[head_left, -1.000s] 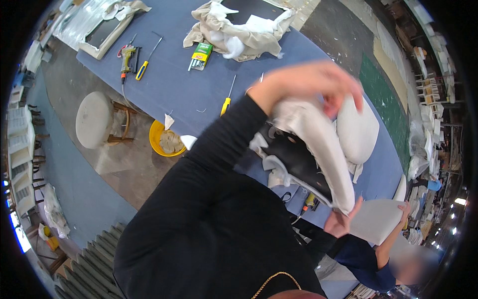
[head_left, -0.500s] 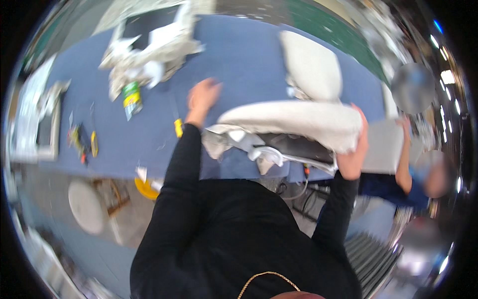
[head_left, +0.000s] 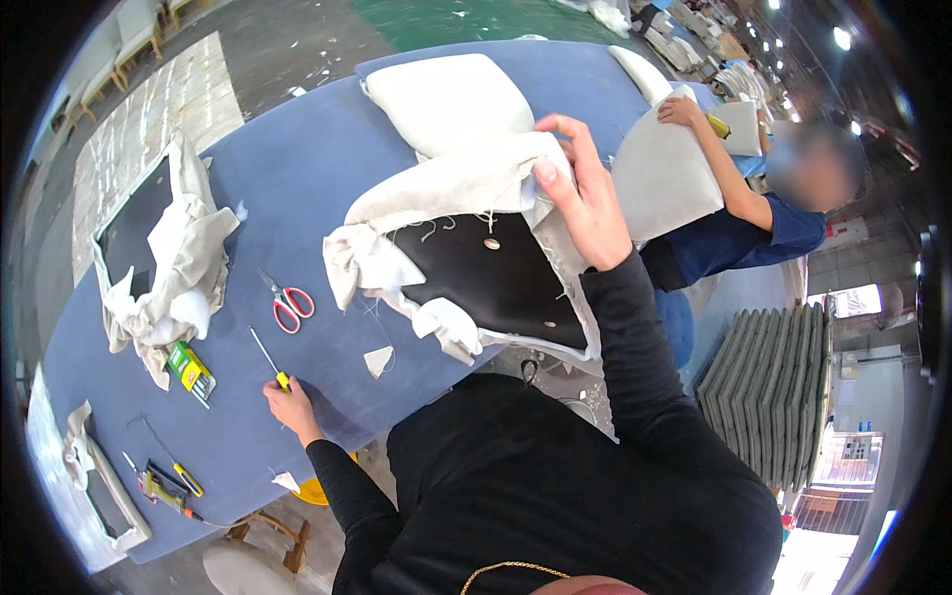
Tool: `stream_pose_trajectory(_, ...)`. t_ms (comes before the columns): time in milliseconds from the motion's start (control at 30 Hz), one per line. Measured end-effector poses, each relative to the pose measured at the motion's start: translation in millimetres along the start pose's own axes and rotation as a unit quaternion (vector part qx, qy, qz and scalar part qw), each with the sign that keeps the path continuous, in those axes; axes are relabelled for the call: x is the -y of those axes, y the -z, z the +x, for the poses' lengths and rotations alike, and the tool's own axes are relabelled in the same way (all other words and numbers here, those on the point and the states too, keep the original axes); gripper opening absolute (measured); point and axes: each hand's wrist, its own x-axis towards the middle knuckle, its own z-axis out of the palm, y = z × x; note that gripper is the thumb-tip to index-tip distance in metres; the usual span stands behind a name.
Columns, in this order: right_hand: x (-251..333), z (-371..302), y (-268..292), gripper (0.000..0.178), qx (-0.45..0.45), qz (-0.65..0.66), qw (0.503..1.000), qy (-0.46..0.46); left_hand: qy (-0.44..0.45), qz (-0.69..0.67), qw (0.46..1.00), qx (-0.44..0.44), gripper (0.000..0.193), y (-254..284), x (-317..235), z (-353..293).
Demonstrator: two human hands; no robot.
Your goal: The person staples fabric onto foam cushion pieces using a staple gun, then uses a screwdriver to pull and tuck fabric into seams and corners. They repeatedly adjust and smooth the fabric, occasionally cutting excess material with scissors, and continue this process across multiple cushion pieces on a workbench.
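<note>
So the big blue tabletop (head_left: 297, 213) has the half-covered seat pad (head_left: 476, 268) right at its near edge: black underside showing, cream fabric (head_left: 436, 183) rolled over the far side, white stuffing (head_left: 446, 319) poking out near the front. It overlaps the lower edge of a smooth cream cushion (head_left: 456, 99) behind it. Off left there's another messy, fabric-bunched piece (head_left: 183, 233). The right hand (head_left: 585, 193) is pinching the pad's far right corner, so that bit's hidden. The left hand (head_left: 291, 409) grips a yellow-handled screwdriver (head_left: 266, 352), with red-handled scissors (head_left: 282, 291) just beyond it, then a tiny pale scrap (head_left: 378, 361).
</note>
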Motion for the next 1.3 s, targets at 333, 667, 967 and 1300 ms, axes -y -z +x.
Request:
stream_pose_trajectory(333,-5.3,49.1,-31.7,0.042,0.121,-0.005,0.985,0.125,-0.136,-0.612,0.77,0.119,0.04,148.8,-233.5,-108.3)
stream_pose_trajectory(667,7.4,71.7,-70.1,0.038,0.22,0.086,0.962,0.14,-0.321,-0.485,0.813,-0.032,0.038,148.3,-329.6,-173.5)
stream_pose_trajectory(967,-0.3,76.0,-70.5,0.039,0.219,0.059,0.957,0.182,-0.347,-0.336,0.846,-0.227,0.053,140.0,-324.8,-171.3)
stream_pose_trajectory(1300,6.1,73.6,-79.7,0.04,0.213,0.057,0.96,0.173,-0.448,-0.19,0.819,-0.306,0.047,184.0,-304.4,-139.6)
